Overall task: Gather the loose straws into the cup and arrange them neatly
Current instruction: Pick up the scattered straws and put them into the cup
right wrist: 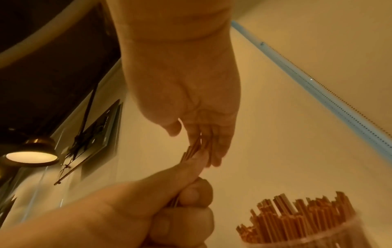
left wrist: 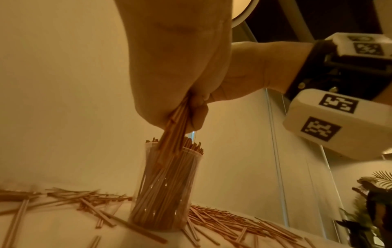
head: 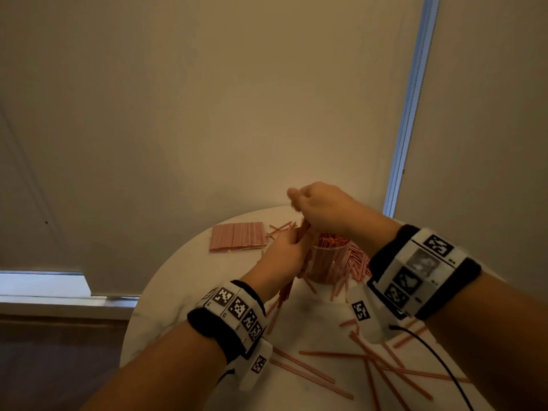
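Our left hand is curled in a fist grip low in front of us; our right hand sits just above it, fingers straight, pointing down.

clear cup is standing upright, packed with red-striped straws; loose straws are lying scattered around it

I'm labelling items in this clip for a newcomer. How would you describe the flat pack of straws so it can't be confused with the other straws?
On the round white table, look to the far left edge, beyond the clear cup. The flat pack of straws lies there: side by side in one tidy rectangle, unlike the scattered loose straws.
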Demonstrator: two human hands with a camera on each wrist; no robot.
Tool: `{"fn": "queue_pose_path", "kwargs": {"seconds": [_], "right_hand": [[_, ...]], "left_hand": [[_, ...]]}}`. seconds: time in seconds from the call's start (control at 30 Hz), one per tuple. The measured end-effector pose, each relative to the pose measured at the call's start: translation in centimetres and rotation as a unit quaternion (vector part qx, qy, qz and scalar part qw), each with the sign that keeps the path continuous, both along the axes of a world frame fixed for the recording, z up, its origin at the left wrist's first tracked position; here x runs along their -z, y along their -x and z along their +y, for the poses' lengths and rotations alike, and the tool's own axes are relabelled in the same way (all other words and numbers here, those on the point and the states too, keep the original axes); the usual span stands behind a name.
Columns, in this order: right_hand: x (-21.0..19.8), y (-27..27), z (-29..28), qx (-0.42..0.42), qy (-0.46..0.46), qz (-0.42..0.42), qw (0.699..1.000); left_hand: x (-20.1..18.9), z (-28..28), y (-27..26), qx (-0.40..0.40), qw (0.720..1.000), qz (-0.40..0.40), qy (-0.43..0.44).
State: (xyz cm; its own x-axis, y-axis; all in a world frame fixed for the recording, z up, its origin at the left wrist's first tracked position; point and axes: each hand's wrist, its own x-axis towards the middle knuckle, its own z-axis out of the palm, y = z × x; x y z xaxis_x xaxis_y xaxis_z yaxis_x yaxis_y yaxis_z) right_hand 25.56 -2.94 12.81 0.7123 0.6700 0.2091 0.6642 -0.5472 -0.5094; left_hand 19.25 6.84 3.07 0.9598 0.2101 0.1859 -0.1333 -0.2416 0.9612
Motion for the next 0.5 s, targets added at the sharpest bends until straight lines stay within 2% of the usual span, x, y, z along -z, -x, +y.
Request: {"fn": "queue_pose_path", "kwargs": {"seconds": [0.07, 0.13, 0.2, 0.27, 0.33, 0.4, 0.5], "right_hand": [[0.1, 0.0, 0.1, -0.004, -0.015, -0.004, 1.000], [0.8, 0.3, 0.3, -0.053, 0.060, 0.058, 0.995], [1.6, 0.5, 0.3, -0.059, 0.062, 0.066, 0.994], [2.0, 0.5, 0.2, -0.024, -0.019, 0.040, 0.999], [2.2, 0.5, -0.1, 0.013, -0.069, 0.002, 0.998], [2.4, 0.9, -0.6, 0.029, -0.051, -0.008, 0.998], [3.4, 1.9, -1.1, 0.003, 0.058, 0.069, 0.996]], "left_hand": [[0.0, -0.1, -0.2, 0.002, 1.000, -0.005, -0.015], [0.4, -0.1, -0.5, -0.033, 0.997, 0.000, -0.065], [0.8, -0.3, -0.7, -0.043, 0.997, 0.019, -0.055], [0.8, -0.2, -0.7, -0.030, 0.999, 0.002, 0.031], [0.2, 0.7, -0.7, -0.078, 0.989, -0.034, 0.124], [-0.6, 1.7, -0.8, -0.134, 0.961, -0.081, 0.227], [-1.7, 3.0, -1.2, -0.181, 0.915, -0.137, 0.335]]}}
